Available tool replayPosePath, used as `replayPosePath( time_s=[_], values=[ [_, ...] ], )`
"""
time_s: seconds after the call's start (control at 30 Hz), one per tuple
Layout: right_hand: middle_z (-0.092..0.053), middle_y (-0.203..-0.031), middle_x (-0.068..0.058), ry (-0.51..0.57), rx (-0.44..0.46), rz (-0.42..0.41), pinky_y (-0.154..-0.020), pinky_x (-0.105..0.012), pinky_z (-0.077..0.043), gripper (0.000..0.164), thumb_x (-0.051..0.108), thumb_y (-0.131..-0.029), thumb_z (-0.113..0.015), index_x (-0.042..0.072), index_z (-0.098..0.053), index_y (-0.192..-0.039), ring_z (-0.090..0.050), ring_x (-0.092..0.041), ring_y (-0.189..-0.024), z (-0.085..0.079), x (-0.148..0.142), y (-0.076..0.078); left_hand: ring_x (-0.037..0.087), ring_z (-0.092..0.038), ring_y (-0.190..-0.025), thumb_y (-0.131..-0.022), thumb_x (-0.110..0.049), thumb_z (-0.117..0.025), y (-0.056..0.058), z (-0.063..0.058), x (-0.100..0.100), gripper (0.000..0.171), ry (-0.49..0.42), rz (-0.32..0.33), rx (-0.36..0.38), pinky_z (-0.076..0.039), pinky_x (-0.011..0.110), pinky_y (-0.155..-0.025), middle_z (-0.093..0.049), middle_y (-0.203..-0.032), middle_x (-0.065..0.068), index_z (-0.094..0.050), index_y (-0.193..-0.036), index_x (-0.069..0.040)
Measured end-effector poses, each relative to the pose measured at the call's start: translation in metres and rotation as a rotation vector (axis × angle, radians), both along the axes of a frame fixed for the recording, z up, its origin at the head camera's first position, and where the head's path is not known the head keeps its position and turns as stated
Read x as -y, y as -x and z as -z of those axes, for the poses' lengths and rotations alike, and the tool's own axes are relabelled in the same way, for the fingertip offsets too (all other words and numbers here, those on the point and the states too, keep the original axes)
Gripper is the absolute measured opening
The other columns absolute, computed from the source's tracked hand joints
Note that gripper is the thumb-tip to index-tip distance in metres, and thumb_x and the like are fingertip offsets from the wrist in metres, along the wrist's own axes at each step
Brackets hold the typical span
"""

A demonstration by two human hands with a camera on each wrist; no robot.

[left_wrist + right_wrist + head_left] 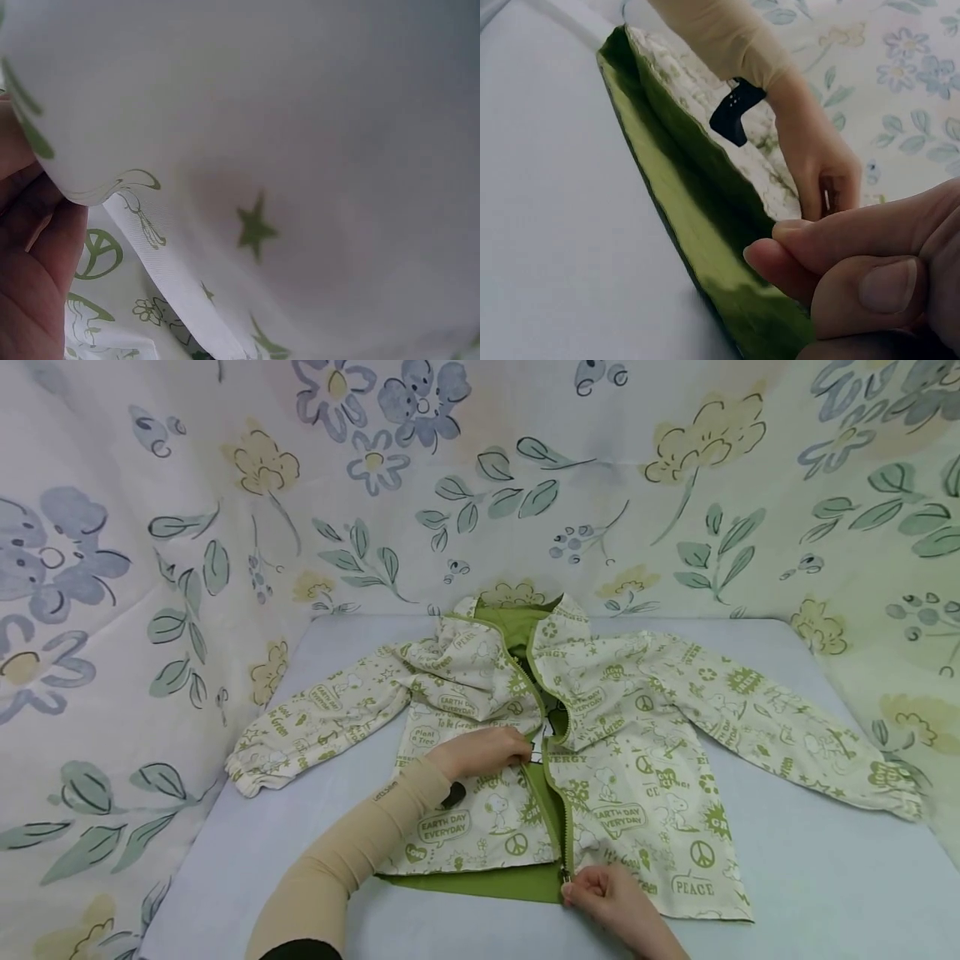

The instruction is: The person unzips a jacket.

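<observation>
A white jacket (pixel 472 827) with green print and green lining lies front up and partly unzipped. My left hand (pixel 491 752) pinches its front edge midway up the opening. In the left wrist view the fingers (pixel 64 232) hold a fold of the cloth. At the bottom hem my right hand (pixel 618 902) pinches the lower end of the zipper (pixel 566 827), by the metal slider. The right wrist view shows thumb and forefinger (pixel 802 240) pressed together over the green lining (pixel 690 187); what lies between them is hidden there.
The jacket's sleeves spread left (pixel 315 727) and right (pixel 795 735) over the white table (pixel 817 893). A floral curtain (pixel 480 527) hangs behind and along the sides. A black wrist device (pixel 735 112) sits on the left wrist, below a beige sleeve (pixel 352 852).
</observation>
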State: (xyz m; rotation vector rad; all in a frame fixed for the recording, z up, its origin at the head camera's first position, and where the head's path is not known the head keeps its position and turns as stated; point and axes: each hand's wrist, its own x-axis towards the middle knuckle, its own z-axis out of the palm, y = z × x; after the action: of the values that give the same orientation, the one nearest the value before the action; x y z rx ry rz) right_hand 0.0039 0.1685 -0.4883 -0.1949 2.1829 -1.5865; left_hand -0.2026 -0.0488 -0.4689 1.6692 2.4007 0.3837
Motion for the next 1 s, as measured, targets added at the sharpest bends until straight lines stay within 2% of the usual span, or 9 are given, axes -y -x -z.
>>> replayPosePath(
  time_s=[0.2, 0.33, 0.57, 0.77, 1.0],
  values=[
    [-0.04, -0.045, 0.008, -0.114, -0.039, 0.049, -0.037, -0.015, -0.023, 0.024, 0.022, -0.087, -0.065, 0.006, -0.067, -0.069, -0.03, -0.002, -0.04, 0.002, -0.001, 0.002, 0.006, -0.055, -0.089, -0.092, -0.004, -0.057, -0.002, -0.002, 0.001, 0.013, 0.02, 0.016, 0.009, -0.042, 0.01, -0.08, -0.063, -0.094, -0.004, -0.066, -0.097, -0.013],
    [-0.039, -0.045, 0.008, -0.158, -0.017, 0.072, -0.037, -0.015, -0.023, 0.025, 0.025, -0.086, -0.066, 0.008, -0.067, -0.068, -0.029, -0.003, -0.04, 0.002, -0.002, 0.004, 0.006, -0.055, -0.09, -0.09, -0.004, -0.06, -0.005, -0.006, 0.001, 0.013, 0.047, 0.022, 0.011, -0.042, 0.01, -0.081, -0.063, -0.095, -0.004, -0.066, -0.097, -0.013],
    [-0.035, -0.046, 0.008, -0.213, 0.001, 0.049, -0.038, -0.017, -0.021, 0.025, 0.027, -0.086, -0.066, 0.01, -0.068, -0.068, -0.026, -0.005, -0.042, 0.0, -0.005, 0.008, 0.006, -0.056, -0.088, -0.089, -0.004, -0.061, -0.009, -0.011, 0.002, 0.012, 0.058, 0.044, -0.016, -0.042, 0.01, -0.081, -0.063, -0.093, -0.003, -0.066, -0.096, -0.012],
    [-0.034, -0.047, 0.009, -0.292, 0.0, 0.028, -0.04, -0.018, -0.024, 0.034, 0.032, -0.083, -0.069, 0.011, -0.058, -0.059, -0.027, -0.006, -0.045, -0.004, -0.008, 0.008, 0.007, -0.055, -0.088, -0.09, -0.005, -0.06, -0.013, -0.01, 0.005, 0.009, 0.017, 0.035, -0.02, -0.042, 0.01, -0.08, -0.062, -0.092, -0.003, -0.065, -0.094, -0.011],
    [-0.04, -0.05, 0.008, -0.286, 0.008, -0.041, -0.042, -0.018, -0.028, 0.037, 0.033, -0.082, -0.07, 0.011, -0.052, -0.058, -0.034, -0.006, -0.046, -0.011, -0.017, 0.01, 0.006, -0.053, -0.09, -0.09, -0.01, -0.061, -0.02, -0.004, 0.009, 0.009, -0.071, 0.009, -0.053, -0.041, 0.01, -0.083, -0.06, -0.095, -0.003, -0.066, -0.096, -0.012]
  ],
)
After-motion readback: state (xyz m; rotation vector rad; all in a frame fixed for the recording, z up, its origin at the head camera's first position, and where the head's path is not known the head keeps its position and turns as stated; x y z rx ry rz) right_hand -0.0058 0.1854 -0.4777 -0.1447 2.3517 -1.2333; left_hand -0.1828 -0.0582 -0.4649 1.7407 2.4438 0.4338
